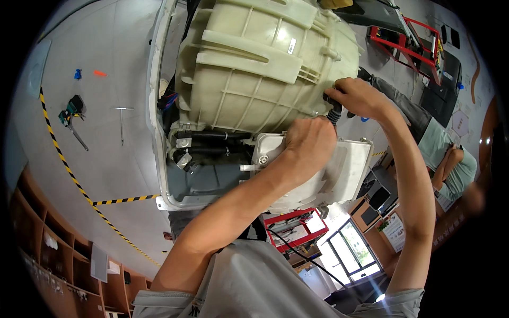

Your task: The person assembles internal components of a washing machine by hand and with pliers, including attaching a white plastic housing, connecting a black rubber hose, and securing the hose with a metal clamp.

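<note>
A cream plastic washing machine tub (254, 63) with moulded ribs fills the upper middle of the head view. In front of it lies a white plastic dispenser box (350, 164) with a small spout on its left side. Between the box and the tub's right side runs a short black corrugated hose (334, 115). My right hand (358, 98) pinches the upper end of this hose at the tub. At the lower end, above the box, my left hand (312, 139) is closed around it, its fingertips mostly hidden.
A grey metal cabinet frame (155, 106) borders the tub on the left, with black hoses (212, 143) inside. Cordless tools (71, 114) and a T-handle wrench (122, 119) lie on the floor at left. At right stands another person (442, 153) with folded arms, near a red cart (405, 47).
</note>
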{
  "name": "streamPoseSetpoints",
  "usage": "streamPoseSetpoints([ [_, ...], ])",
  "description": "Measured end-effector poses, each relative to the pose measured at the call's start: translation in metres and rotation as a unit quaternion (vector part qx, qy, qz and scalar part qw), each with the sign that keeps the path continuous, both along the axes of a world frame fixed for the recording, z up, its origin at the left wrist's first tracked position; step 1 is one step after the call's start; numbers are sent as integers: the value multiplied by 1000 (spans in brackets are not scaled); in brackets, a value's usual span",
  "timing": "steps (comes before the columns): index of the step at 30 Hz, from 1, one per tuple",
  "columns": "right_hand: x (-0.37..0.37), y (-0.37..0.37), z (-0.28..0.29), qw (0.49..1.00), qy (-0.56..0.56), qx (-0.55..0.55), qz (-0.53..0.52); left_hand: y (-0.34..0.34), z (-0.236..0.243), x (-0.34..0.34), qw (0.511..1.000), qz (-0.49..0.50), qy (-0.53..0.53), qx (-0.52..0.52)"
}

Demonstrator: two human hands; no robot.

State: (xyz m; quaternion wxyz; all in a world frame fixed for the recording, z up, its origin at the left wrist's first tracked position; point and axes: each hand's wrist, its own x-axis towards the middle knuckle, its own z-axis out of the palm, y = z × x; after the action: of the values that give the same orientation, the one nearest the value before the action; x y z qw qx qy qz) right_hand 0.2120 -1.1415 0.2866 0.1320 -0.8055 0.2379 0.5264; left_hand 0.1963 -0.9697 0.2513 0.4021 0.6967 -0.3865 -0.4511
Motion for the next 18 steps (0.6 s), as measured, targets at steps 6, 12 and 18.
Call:
streamPoseSetpoints([
  [6,-15,-9,-12,997,-51,49,-4,0,1,0,1000,-8,5,23],
  [12,-36,0,-12,988,-151,24,-23,-2,0,-2,1000,-13,-8,24],
  [18,-37,9,-17,984,-168,-30,-41,-7,4,-4,999,-15,-27,24],
])
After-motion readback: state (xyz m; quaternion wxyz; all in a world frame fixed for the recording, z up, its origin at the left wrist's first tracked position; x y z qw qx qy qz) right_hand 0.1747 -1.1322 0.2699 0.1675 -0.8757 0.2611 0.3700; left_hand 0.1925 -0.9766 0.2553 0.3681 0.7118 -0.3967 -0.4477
